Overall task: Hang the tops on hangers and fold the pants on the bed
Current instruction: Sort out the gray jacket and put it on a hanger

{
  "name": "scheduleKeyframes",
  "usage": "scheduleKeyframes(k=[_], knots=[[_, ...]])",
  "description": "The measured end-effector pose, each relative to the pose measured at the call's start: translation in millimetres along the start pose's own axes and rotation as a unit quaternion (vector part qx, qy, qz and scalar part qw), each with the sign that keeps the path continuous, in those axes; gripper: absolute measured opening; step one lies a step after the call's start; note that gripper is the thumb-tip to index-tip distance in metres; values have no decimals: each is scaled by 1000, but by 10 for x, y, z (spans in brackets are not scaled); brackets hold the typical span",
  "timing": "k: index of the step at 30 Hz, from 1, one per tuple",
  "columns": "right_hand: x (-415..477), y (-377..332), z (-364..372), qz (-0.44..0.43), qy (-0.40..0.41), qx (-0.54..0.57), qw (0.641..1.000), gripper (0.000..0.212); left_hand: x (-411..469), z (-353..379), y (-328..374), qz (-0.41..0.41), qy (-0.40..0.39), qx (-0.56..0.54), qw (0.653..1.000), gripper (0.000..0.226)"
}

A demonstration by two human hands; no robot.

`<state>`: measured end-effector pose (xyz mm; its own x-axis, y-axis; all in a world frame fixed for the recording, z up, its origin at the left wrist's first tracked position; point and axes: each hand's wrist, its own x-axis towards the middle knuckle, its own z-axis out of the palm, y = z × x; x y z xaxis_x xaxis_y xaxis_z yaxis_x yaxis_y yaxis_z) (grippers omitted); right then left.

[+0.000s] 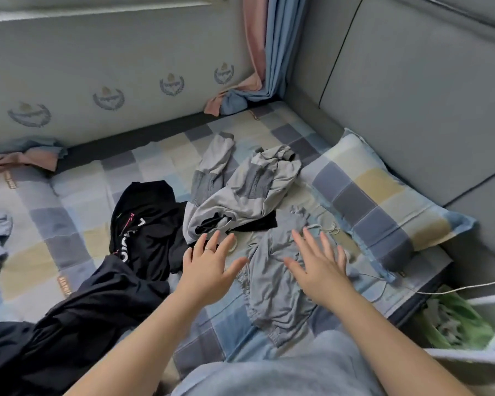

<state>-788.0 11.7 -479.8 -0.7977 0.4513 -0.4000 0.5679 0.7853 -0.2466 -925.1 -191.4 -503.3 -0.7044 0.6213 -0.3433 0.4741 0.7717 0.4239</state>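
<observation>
Though rumpled, grey pants (pixel 275 284) (gathered cuff (pixel 277 337))

No whole word can be read. At eight o'clock from centre, white letters with pink marks cross the crumpled black top (pixel 146 224), broken up by its folds. The tan tags (pixel 65 284) on the checked sheet (pixel 69 244) and the crests (pixel 29 114) on the wall panel (pixel 112 52) at ten o'clock carry lettering too small to make out.

Grey padded headboard (pixel 412 95), pink-blue curtain (pixel 270 52)
</observation>
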Motion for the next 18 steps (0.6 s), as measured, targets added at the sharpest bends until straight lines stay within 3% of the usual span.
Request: scheduleKeyframes(k=[9,18], knots=[[879,63,-264,-2,-16,-46,999,66,958,-262,-16,35,15,17,999,68],[2873,886,-690,-42,-64,-72,994,65,2733,-71,484,-42,-20,6,999,70]])
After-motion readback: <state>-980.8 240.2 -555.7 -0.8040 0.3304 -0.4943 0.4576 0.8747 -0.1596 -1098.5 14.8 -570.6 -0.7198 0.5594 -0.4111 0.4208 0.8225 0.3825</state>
